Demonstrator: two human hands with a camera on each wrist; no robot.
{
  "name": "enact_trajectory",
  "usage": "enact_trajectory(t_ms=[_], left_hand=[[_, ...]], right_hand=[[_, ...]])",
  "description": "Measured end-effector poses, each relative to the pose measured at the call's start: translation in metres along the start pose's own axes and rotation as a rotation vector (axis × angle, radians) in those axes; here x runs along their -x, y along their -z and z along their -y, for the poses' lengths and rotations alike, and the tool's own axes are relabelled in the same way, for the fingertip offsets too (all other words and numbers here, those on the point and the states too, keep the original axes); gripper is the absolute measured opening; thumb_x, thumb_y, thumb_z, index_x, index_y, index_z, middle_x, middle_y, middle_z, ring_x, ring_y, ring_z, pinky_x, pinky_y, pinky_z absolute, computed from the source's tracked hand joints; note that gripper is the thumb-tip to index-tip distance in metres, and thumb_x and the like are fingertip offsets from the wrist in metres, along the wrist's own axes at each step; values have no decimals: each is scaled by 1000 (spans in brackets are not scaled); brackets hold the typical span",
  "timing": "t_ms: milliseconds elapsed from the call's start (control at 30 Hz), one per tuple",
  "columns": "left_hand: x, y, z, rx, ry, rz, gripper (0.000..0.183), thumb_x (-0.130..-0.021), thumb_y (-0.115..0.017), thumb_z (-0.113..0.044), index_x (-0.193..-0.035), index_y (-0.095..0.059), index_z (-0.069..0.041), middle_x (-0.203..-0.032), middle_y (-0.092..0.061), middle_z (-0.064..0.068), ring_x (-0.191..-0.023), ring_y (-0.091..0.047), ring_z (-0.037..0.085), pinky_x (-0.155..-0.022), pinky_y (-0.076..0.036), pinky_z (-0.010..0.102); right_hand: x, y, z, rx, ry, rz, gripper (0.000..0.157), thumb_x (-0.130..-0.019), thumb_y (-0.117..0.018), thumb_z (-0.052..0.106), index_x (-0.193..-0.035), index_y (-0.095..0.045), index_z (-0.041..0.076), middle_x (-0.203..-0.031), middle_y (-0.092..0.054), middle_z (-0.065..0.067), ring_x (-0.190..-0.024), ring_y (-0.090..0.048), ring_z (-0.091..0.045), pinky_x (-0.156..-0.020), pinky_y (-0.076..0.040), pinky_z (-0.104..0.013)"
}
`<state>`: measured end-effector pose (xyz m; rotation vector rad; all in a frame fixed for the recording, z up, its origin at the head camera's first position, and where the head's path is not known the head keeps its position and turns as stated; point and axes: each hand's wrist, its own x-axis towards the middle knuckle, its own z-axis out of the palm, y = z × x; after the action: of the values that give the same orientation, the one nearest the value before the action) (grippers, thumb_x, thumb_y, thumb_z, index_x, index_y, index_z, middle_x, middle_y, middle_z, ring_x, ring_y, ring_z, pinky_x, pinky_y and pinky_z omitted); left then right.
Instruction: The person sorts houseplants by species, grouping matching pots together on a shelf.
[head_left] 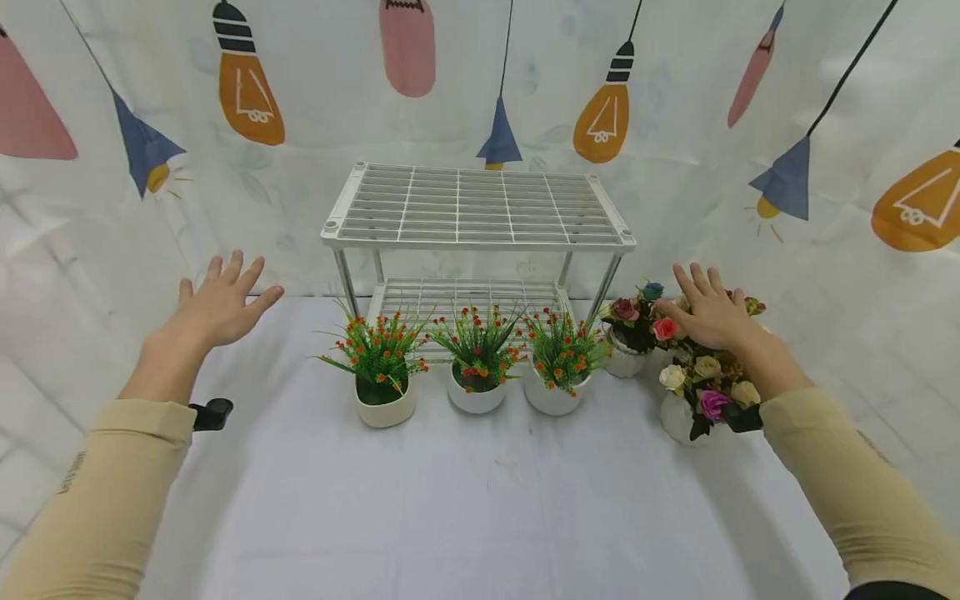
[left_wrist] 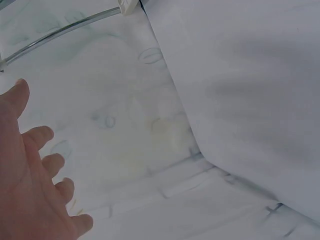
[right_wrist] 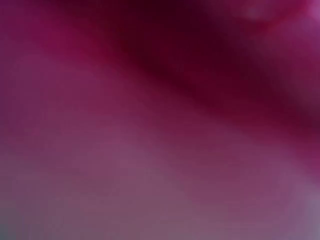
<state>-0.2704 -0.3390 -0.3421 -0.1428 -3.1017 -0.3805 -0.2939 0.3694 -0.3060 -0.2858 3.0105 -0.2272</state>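
My left hand (head_left: 217,307) hovers at the left with its fingers spread and holds nothing; the left wrist view shows the same hand (left_wrist: 35,170) against the pale backdrop. On the right, my right hand (head_left: 712,312) is stretched out palm down over potted artificial roses, overlapping a red and blue bunch (head_left: 637,317). Beneath its wrist stands a white pot (head_left: 677,419) of cream and purple roses (head_left: 712,404). A blurred magenta surface (right_wrist: 165,125) fills the right wrist view. Between the hands, three white pots hold grassy plants with orange-red flowers: left (head_left: 382,408), middle (head_left: 477,402), right (head_left: 553,398).
Behind the grassy plants stands a two-tier white wire rack (head_left: 480,208) with metal legs, close to the patterned backdrop (head_left: 315,83). The lower shelf (head_left: 472,292) is partly hidden by the plants. A white cloth (head_left: 450,517) covers the table.
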Motion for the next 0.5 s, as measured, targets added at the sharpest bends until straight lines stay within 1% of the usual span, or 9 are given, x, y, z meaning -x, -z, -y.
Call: enact_trajectory(t_ms=[200, 333, 500], left_hand=[[-1, 4, -7, -10, -10, 3, 87, -107, -22, -65, -161, -3, 0, -162, 11, 34, -146, 15, 56, -107, 10, 79], [-3, 7, -11, -7, -18, -3, 86, -107, -22, -64, -161, -3, 0, -162, 11, 34, -147, 16, 55, -108, 12, 78], [-3, 11, -11, -5, -15, -7, 85, -107, -22, -63, -161, -2, 0, -162, 12, 34, -146, 18, 54, -107, 12, 79]], right_hand=[[4, -4, -4, 7, 4, 0, 87, -106, -32, 64, -163, 12, 15, -164, 19, -24, -147, 21, -49, -106, 11, -80], [4, -1, -4, 9, 3, -7, 88, -105, -30, 67, -163, 13, 16, -165, 20, -23, -148, 21, -48, -106, 11, -80], [0, 5, -2, 2, 17, -15, 87, -106, -32, 65, -162, 14, 17, -164, 22, -22, -148, 23, -47, -106, 12, -80]])
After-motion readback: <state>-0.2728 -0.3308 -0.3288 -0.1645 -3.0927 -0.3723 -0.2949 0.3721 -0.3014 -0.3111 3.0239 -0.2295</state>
